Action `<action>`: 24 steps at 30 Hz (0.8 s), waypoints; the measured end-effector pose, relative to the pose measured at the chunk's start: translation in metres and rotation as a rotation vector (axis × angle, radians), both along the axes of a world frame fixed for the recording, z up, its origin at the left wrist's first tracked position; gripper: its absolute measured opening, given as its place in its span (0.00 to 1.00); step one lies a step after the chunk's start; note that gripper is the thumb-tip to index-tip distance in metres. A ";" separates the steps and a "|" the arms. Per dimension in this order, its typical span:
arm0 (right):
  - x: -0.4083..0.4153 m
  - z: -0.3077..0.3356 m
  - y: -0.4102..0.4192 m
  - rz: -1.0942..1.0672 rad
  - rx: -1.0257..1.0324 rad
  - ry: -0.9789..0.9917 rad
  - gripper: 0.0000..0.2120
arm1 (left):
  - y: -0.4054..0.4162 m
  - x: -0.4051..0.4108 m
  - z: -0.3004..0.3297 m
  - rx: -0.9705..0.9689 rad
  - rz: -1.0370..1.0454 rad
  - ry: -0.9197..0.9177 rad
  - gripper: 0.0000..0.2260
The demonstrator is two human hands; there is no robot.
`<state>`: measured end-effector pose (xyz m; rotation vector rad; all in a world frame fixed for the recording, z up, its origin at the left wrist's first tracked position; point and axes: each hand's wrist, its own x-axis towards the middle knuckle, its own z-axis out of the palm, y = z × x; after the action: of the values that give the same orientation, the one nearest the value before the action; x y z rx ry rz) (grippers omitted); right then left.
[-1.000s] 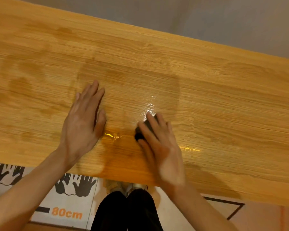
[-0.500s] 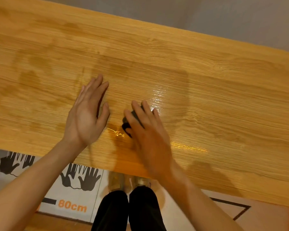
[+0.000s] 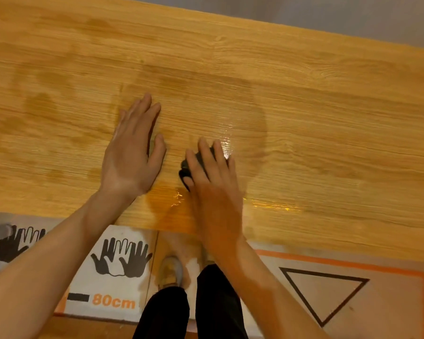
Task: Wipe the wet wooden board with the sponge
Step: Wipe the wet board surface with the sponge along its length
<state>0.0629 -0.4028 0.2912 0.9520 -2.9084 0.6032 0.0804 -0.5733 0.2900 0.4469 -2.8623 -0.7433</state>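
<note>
My left hand (image 3: 132, 152) lies flat, fingers straight, on the wooden board (image 3: 304, 106); just beside it my right hand (image 3: 213, 182) presses the dark sponge (image 3: 185, 167), fingers over its top. Wet patches glisten around the sponge, and my shoe (image 3: 170, 272) shows on the floor below

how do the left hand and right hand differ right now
The left hand lies flat on the board with straight fingers and holds nothing; the right hand presses a dark sponge under its fingers. The left hand looks sharp, the right hand blurred. The left hand lies on duller wood, the right hand beside glossy wet patches. Both rest near the board's near edge.
</note>
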 end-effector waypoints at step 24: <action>0.005 0.017 0.124 -0.586 -0.103 -0.124 0.21 | -0.003 0.058 0.009 0.055 -0.185 0.040 0.21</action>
<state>0.0680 -0.2789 0.3078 0.0306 -2.9953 0.7642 0.1387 -0.5760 0.2992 0.1735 -2.8792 -0.8529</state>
